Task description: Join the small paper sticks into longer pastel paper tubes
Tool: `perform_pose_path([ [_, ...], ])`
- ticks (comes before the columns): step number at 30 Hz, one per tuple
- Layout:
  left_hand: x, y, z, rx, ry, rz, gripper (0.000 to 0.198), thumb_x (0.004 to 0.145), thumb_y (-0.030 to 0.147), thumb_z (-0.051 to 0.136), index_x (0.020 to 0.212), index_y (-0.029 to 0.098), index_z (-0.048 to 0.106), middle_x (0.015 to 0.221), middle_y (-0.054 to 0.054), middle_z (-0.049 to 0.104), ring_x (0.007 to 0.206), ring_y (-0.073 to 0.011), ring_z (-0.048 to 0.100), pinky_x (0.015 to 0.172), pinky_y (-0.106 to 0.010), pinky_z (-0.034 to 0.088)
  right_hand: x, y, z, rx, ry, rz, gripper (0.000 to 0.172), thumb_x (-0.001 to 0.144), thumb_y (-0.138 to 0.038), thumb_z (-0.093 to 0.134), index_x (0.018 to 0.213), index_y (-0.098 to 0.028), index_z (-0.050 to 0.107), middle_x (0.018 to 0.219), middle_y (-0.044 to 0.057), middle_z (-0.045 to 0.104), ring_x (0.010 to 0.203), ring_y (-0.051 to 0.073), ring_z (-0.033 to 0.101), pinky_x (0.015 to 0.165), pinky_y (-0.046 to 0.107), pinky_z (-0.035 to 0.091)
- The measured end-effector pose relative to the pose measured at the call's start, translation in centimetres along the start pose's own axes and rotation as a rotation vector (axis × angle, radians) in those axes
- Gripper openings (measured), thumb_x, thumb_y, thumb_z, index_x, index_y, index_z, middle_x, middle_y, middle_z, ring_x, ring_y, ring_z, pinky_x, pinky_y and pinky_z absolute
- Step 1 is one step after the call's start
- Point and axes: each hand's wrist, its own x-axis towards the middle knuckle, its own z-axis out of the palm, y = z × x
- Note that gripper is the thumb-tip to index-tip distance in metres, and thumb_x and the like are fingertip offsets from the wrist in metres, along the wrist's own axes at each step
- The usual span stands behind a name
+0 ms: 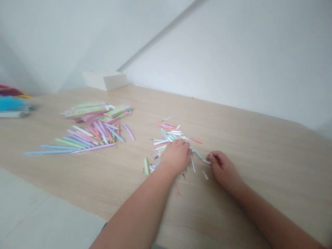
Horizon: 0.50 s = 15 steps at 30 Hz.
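Your left hand (176, 157) lies palm down on the near edge of a loose heap of thin paper strips (168, 133), its fingers curled over them. The grip looks closed and pressed downward, but the palm hides whether it pinches anything. Your right hand (224, 169) rests apart from it, with its fingertips (210, 157) drawn together at the end of a white strip (206, 161). The grip may be a pinch, but blur leaves this undecided.

The strips are white, pink, blue and green, and lie at mixed angles, more as if dropped than laid out. A few stray pieces lie around your hands, including a plump green paper stick (146, 166). Farther left on the surface (259, 173), a pile of tapered pastel paper sticks (88, 136) lies roughly parallel, perhaps gathered deliberately. Just behind it sits a stack of green and pink packets (97, 112), their contents unreadable. A white box (105, 80) stands against the wall (233, 58), out of your reach here. Blurred colored objects (12, 103) lie at the left edge.
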Motion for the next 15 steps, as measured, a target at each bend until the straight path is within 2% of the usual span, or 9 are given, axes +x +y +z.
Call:
perform_pose_path([
  [2,-0.8,0.2,-0.5,0.003,-0.014,-0.066,0.041,0.103,0.044,0.037,0.12,0.019,0.065,0.13,-0.012,0.063,0.132,-0.0297,0.051,0.112,-0.05,0.039,-0.3,1.1,0.1,0.126,0.089,0.052,0.03,0.1,-0.052,0.044,0.1,-0.026,0.06,0.106,0.009,0.074,0.089,0.025,0.072,0.083,0.043,0.056],
  [4,-2.1,0.9,-0.9,0.006,-0.06,-0.119,0.055,0.099,0.055,0.04,0.14,0.021,0.055,0.153,-0.013,0.049,0.148,-0.0362,0.032,0.119,-0.061,0.027,0.0,1.9,0.3,0.168,0.15,0.07,0.034,0.103,-0.052,0.034,0.105,-0.027,0.057,0.116,0.011,0.073,0.096,0.026,0.073,0.088,0.047,0.057],
  [6,-3.5,1.8,-0.9,-0.009,-0.137,-0.127,0.076,0.093,0.069,0.042,0.153,0.024,0.042,0.165,-0.013,0.032,0.154,-0.0397,0.02,0.12,-0.067,0.016,0.3,2.2,0.5,0.158,0.178,0.06,0.034,0.102,-0.053,0.035,0.107,-0.027,0.058,0.122,0.013,0.072,0.105,0.028,0.071,0.096,0.051,0.054],
  [10,-6.3,3.4,0.2,-0.01,-0.224,-0.064,0.099,0.082,0.086,0.039,0.16,0.027,0.031,0.169,-0.014,0.017,0.157,-0.0401,0.008,0.121,-0.069,0.001,0.4,1.9,0.9,0.139,0.141,-0.001,0.031,0.097,-0.051,0.047,0.106,-0.026,0.064,0.13,0.012,0.069,0.122,0.03,0.064,0.109,0.051,0.045],
  [12,-7.1,3.8,1.2,-0.01,-0.266,-0.054,0.101,0.081,0.088,0.037,0.162,0.027,0.028,0.17,-0.014,0.013,0.157,-0.0397,0.004,0.121,-0.069,-0.001,0.3,2.0,1.2,0.141,0.097,-0.033,0.03,0.097,-0.05,0.048,0.104,-0.026,0.065,0.135,0.012,0.067,0.125,0.028,0.062,0.111,0.05,0.044],
  [15,-7.1,3.8,2.5,-0.016,-0.263,-0.061,0.101,0.083,0.088,0.026,0.163,0.026,0.023,0.17,-0.014,0.01,0.157,-0.0383,0.001,0.121,-0.069,-0.003,0.0,2.2,1.7,0.141,0.029,-0.079,0.028,0.097,-0.047,0.051,0.103,-0.025,0.067,0.139,0.012,0.064,0.126,0.028,0.062,0.112,0.05,0.043],
])
